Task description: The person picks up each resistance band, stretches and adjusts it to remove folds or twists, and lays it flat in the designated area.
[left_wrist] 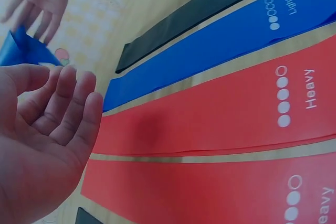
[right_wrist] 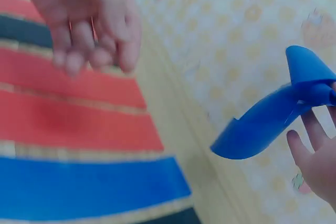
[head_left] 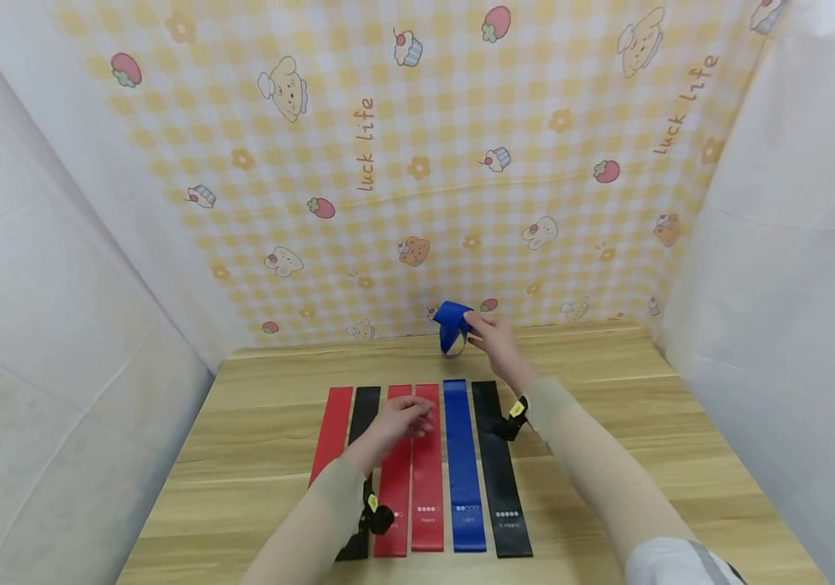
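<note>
My right hand point(head_left: 499, 343) pinches a looped blue resistance band point(head_left: 452, 315) by its edge, up beyond the far ends of the laid-out bands. In the right wrist view this blue band point(right_wrist: 265, 121) is bent and folded over on itself, its lower part hanging free. My left hand point(head_left: 394, 424) hovers over the middle red bands, fingers loosely curled with nothing in them. Beneath it lie a red band point(head_left: 427, 479) marked Heavy and another red band point(head_left: 397, 467). To their right a flat blue band point(head_left: 465, 463) reads Light.
A black band point(head_left: 499, 467) lies at the right end of the row. On the left are another black band point(head_left: 366, 408) and a red band point(head_left: 331, 424), partly covered by my left arm. The wooden table point(head_left: 607, 406) meets a patterned cloth point(head_left: 461, 203) at its back edge.
</note>
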`<state>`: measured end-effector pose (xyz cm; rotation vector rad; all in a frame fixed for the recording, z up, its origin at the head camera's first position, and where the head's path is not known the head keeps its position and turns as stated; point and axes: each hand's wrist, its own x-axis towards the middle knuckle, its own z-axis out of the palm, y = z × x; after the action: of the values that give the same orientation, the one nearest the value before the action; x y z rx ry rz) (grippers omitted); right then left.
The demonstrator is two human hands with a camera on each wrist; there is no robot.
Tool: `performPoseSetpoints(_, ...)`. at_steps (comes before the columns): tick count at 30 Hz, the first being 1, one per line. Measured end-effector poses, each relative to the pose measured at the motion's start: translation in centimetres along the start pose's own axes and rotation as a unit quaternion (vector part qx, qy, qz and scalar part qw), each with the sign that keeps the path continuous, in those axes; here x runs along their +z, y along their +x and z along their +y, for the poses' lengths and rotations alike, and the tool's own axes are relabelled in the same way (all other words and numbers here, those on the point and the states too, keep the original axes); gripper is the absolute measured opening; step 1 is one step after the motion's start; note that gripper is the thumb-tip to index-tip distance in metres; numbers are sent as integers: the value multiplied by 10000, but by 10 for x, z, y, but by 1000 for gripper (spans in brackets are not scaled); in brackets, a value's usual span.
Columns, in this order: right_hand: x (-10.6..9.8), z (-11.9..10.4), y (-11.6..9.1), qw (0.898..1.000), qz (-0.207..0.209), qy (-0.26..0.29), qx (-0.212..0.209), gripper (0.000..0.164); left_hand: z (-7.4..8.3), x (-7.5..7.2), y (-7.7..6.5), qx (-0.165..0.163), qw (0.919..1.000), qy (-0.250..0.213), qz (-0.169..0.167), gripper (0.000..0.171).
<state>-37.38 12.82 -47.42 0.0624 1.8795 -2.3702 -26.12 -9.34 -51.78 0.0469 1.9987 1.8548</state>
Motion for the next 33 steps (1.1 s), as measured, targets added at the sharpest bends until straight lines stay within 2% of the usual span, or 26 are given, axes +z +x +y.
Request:
performPoseSetpoints(6, 16, -20, -10, 9948, 314, 938, 240, 18, 7, -4, 1, 107, 9997, -13, 226, 33)
performPoseSetpoints(10, 24, -27, -17, 9823, 249, 1820, 372, 22, 6, -5, 4, 64, 9992, -208, 346, 35)
performPoseSetpoints(14, 34, -28, -27, 9695, -44, 2405, 474, 23, 3, -2, 4, -85, 9974, -558, 443, 45)
performPoseSetpoints(18, 44, -27, -42, 9623, -264, 2645, 582, 22, -2, 2, 2, -232, 9911, -1235, 439, 58)
performPoseSetpoints(22, 52, -23, -56, 9580, -413, 2739, 737, 17, -6, 1, 0, -326, 9764, -2106, 360, 66)
performPoseSetpoints(25, 55, -19, -65, 9567, -500, 2747, 817, 13, -8, -1, -2, -385, 9674, -2501, 127, 69)
performPoseSetpoints(30, 52, -12, -76, 9593, -634, 2623, 836, 14, -6, -3, -5, -436, 9644, -2596, -263, 69)
performPoseSetpoints(33, 47, -7, -82, 9550, -701, 2736, 908, 20, -5, -3, -8, -360, 9679, -2464, -337, 64)
